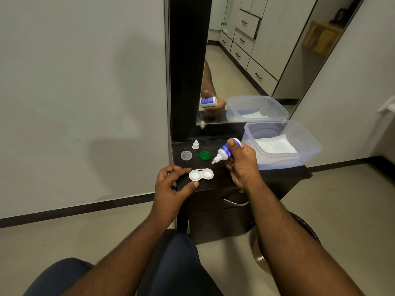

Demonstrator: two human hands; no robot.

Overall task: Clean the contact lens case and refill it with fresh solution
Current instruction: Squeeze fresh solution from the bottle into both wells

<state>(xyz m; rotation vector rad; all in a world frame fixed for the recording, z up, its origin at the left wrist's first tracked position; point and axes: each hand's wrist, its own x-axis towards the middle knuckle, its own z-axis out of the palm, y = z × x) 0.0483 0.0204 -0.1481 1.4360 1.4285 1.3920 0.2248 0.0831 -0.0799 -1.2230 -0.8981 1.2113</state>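
On the tabletop [213, 184], left hand [171, 184] rests loosely beside the lens case [201, 174], steadying it; right hand [241, 163] grips the solution bottle [224, 152], tilted nozzle-down for filling.

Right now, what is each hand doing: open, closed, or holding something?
Left hand: open, fingers loosely curved beside the lens case, thumb tip near its edge; no firm grip visible.
Right hand: holding the solution bottle, nozzle tilted down toward the case.

A single head-worn camera looks forward and steeply down from above the seated person's knees [171, 263], facing the dark vanity counter [213, 184]. The counter sits mid-frame at arm's reach. Behind it, the mirror [245, 60] shows the room behind the camera.
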